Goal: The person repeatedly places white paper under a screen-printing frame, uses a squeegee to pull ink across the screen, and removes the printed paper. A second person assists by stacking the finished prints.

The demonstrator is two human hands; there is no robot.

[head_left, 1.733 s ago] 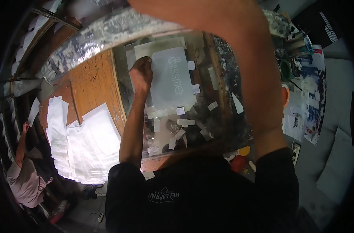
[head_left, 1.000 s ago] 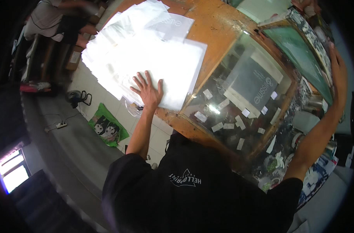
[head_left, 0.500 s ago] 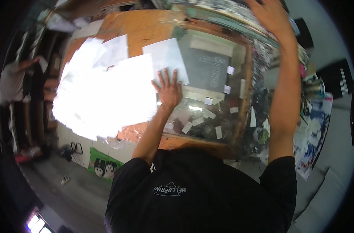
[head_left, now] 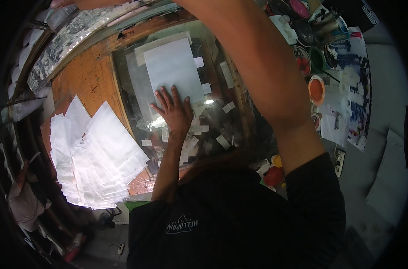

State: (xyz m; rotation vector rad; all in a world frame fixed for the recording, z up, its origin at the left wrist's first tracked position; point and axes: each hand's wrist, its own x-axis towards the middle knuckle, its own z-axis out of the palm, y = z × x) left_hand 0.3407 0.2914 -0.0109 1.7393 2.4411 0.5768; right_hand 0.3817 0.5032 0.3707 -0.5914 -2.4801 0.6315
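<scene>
I see a white sheet (head_left: 173,62) on the far part of the glass (head_left: 144,129), the left hand (head_left: 175,115) flat over its near edge, fingers spread, gripping nothing. Past the glass's far-left corner I glimpse the right hand (head_left: 78,3); its fingers' hold I can't tell. Papers (head_left: 104,150) fan out left of the glass.

Basically just rocking a loose black tee (head_left: 244,215), kinda matte all over. Short left sleeve (head_left: 145,213) around 7 o'clock, short right sleeve (head_left: 309,181) over at 4, same black. Small pale grey print (head_left: 182,225) near 6 o'clock, thin pointy outline plus a line of lettering. Bare forearms (head_left: 170,163), bare left hand (head_left: 176,117) too.
</scene>
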